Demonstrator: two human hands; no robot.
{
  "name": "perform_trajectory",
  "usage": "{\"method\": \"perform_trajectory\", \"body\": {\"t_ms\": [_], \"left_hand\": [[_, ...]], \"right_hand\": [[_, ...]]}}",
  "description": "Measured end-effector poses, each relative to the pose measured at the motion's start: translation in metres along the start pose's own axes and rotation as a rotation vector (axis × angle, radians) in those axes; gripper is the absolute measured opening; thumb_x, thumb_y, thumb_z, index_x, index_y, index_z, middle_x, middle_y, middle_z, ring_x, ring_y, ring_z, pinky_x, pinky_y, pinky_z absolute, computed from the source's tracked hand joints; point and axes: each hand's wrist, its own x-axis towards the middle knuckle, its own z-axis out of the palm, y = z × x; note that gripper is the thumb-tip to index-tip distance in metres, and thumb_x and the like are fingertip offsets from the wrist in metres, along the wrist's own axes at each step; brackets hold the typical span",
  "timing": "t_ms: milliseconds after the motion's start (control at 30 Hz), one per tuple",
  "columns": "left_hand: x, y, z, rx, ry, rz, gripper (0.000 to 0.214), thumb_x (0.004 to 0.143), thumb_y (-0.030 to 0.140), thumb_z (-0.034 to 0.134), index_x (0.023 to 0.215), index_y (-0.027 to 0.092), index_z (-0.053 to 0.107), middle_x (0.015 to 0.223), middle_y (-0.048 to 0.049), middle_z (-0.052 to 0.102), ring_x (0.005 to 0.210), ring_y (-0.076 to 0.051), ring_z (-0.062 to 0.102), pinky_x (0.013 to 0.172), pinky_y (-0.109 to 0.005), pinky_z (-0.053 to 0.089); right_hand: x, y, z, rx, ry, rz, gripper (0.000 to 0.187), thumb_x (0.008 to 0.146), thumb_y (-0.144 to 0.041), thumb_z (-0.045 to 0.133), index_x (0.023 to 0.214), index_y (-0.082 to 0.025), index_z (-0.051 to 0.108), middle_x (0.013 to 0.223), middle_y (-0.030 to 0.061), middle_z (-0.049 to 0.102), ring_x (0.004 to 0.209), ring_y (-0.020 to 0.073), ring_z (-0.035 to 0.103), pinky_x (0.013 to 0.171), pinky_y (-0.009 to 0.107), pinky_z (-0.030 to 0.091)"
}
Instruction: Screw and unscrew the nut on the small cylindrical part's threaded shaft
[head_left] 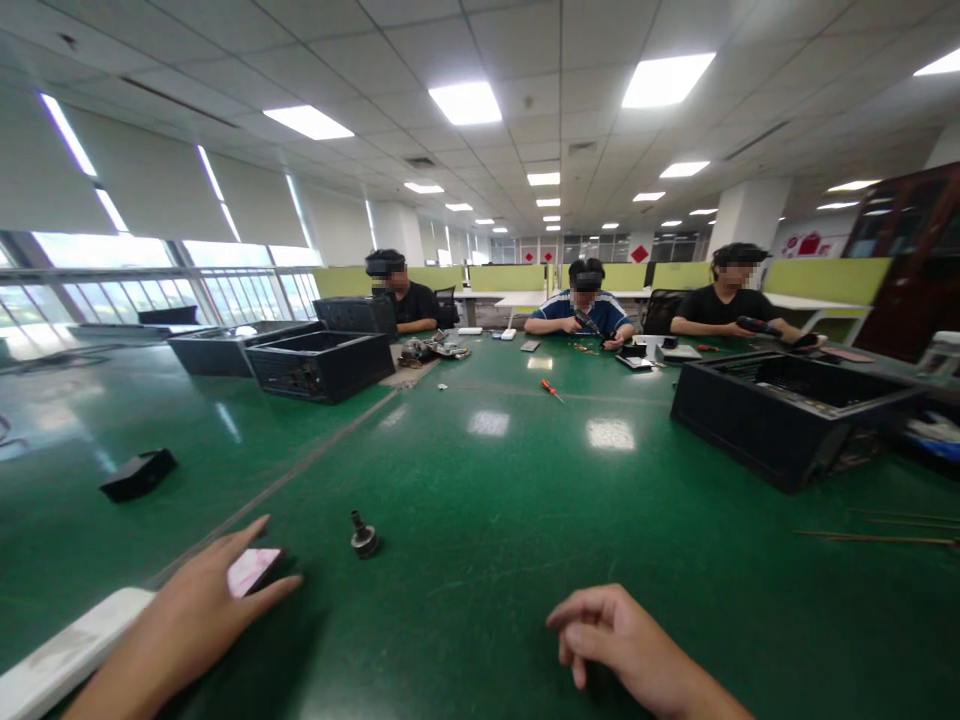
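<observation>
My left hand [196,600] is at the lower left with thumb and fingers spread. It is over or beside a small pink-and-white flat object [253,568], part of which the hand hides; I see no grip on it. A white bar like a power strip [71,650] lies by my left wrist. To the right of that hand a small dark metal part [364,537] with a round base and a stem stands on the green tabletop [450,600]. My right hand [622,640] hangs at the lower middle, fingers loosely bent and apart, holding nothing.
A black box-shaped piece [139,474] lies at left. Black computer cases [322,365] stand at back left, another case [787,415] at right. A red screwdriver [552,390] lies mid-table. Thin rods [877,538] lie at right. Three people [581,310] sit across the table.
</observation>
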Motion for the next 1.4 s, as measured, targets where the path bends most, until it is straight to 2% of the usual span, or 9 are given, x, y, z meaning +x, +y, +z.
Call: {"method": "perform_trajectory", "body": {"t_ms": [67,133,333,500,600,667,867,1000,1400], "left_hand": [[0.008,0.042,0.003,-0.116,-0.212,0.036,0.086,0.065,0.058,0.066,0.135,0.009,0.055,0.133,-0.0147,0.064,0.121,-0.035,0.060,0.105,-0.045,0.044],[0.017,0.068,0.014,-0.191,-0.321,0.070,0.079,0.062,0.056,0.070,0.126,0.009,0.063,0.123,-0.0140,0.071,0.114,-0.036,0.065,0.102,-0.044,0.047],[0.021,0.094,0.051,-0.265,-0.286,0.153,0.059,0.071,0.061,0.062,0.109,0.017,0.074,0.121,-0.0111,0.072,0.117,-0.035,0.063,0.105,-0.045,0.046],[-0.020,0.178,0.065,-0.465,-0.243,0.415,0.042,0.083,0.052,0.057,0.101,0.017,0.074,0.101,-0.0098,0.077,0.092,-0.028,0.071,0.084,-0.038,0.055],[-0.055,0.233,0.080,-0.513,-0.277,0.530,0.026,0.083,0.038,0.061,0.099,0.021,0.074,0.094,-0.0050,0.075,0.087,-0.022,0.069,0.082,-0.032,0.054],[-0.075,0.252,0.090,-0.537,-0.290,0.590,0.028,0.080,0.028,0.066,0.106,0.022,0.071,0.093,-0.0045,0.073,0.086,-0.020,0.067,0.082,-0.032,0.053],[-0.094,0.249,0.101,-0.627,-0.345,0.849,0.028,0.082,0.018,0.070,0.108,0.024,0.066,0.098,-0.0037,0.071,0.093,-0.020,0.063,0.083,-0.032,0.052],[-0.091,0.244,0.100,-0.663,-0.380,0.863,0.029,0.080,0.017,0.073,0.106,0.026,0.065,0.098,-0.0021,0.071,0.092,-0.019,0.064,0.084,-0.031,0.052],[-0.089,0.245,0.108,-0.755,-0.383,0.873,0.031,0.084,0.017,0.069,0.113,0.026,0.065,0.106,-0.0055,0.070,0.098,-0.019,0.066,0.089,-0.032,0.054]], "right_hand": [[0.000,-0.002,0.001,-0.008,-0.006,-0.003,0.039,0.073,-0.045,0.078,0.094,-0.012,0.073,0.071,0.0040,0.070,0.054,0.0123,0.062,0.057,0.024,0.042],[-0.001,-0.004,0.002,-0.005,-0.009,-0.004,0.038,0.073,-0.044,0.078,0.093,-0.012,0.073,0.070,0.0037,0.069,0.053,0.0120,0.062,0.057,0.024,0.042],[0.001,-0.008,0.004,0.028,-0.019,-0.020,0.038,0.073,-0.042,0.078,0.094,-0.011,0.073,0.070,0.0041,0.069,0.053,0.0117,0.062,0.057,0.024,0.042],[0.002,-0.015,-0.005,0.018,0.048,-0.040,0.049,0.075,-0.039,0.077,0.113,-0.012,0.065,0.072,0.0011,0.066,0.054,0.0119,0.060,0.057,0.025,0.043],[-0.001,-0.018,-0.011,-0.048,0.220,-0.098,0.062,0.073,-0.033,0.079,0.127,-0.016,0.053,0.085,0.0004,0.063,0.062,0.0110,0.058,0.060,0.025,0.045],[-0.003,-0.017,-0.012,-0.080,0.299,-0.104,0.066,0.072,-0.030,0.079,0.130,-0.019,0.049,0.094,0.0016,0.060,0.065,0.0104,0.056,0.060,0.024,0.045],[-0.004,-0.008,-0.006,-0.171,0.270,-0.084,0.047,0.070,-0.018,0.076,0.115,-0.017,0.061,0.084,-0.0016,0.058,0.062,0.0083,0.050,0.058,0.022,0.040],[0.001,-0.006,-0.007,-0.224,0.206,-0.046,0.024,0.076,-0.022,0.070,0.098,-0.013,0.068,0.075,-0.0001,0.061,0.059,0.0099,0.052,0.057,0.023,0.042],[0.001,-0.009,0.003,-0.508,0.343,-0.098,0.021,0.087,-0.033,0.063,0.087,-0.018,0.077,0.075,0.0040,0.068,0.058,0.0143,0.057,0.056,0.025,0.044]]}}
